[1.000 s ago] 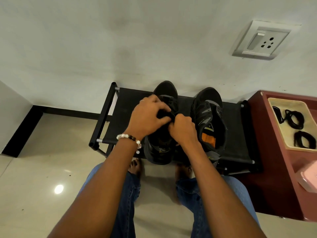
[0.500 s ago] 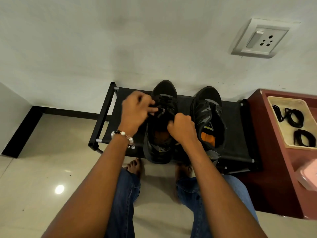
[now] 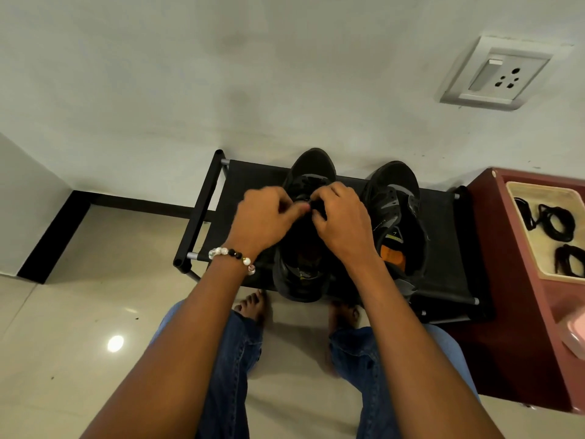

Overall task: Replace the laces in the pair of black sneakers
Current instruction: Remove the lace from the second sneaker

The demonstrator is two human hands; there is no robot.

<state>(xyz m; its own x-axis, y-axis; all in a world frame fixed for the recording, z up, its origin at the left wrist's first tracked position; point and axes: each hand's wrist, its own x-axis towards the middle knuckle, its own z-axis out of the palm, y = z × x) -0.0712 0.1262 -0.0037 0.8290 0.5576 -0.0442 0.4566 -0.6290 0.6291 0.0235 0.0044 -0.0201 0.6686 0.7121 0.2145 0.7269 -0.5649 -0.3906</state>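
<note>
**Q:** what's the head cam showing?

**A:** I'm sitting in front of a low black rack (image 3: 443, 248) against the wall, both sneakers on top with toes to the wall. Left sneaker (image 3: 313, 172) is under my hands, right sneaker (image 3: 395, 210) sits just beside it, untouched, orange insole showing.

**Q:** and the hands?

**A:** Both are over the left sneaker's lacing area, fingertips nearly meeting. Left hand (image 3: 266, 217) has fingers curled with the thumb pressed in, pinching something small and dark. Right hand (image 3: 342, 217) is curled too, fingertips nipped on what looks like the lace, but it's black on black, so I can't tell exactly what each has. Bead bracelet (image 3: 231, 256) on my left wrist.

**Q:** spare laces?

**A:** Black coils of laces (image 3: 557, 223) lie in a beige tray (image 3: 519, 191) on the red bench (image 3: 506, 343) to my right, well apart from the sneakers.
</note>
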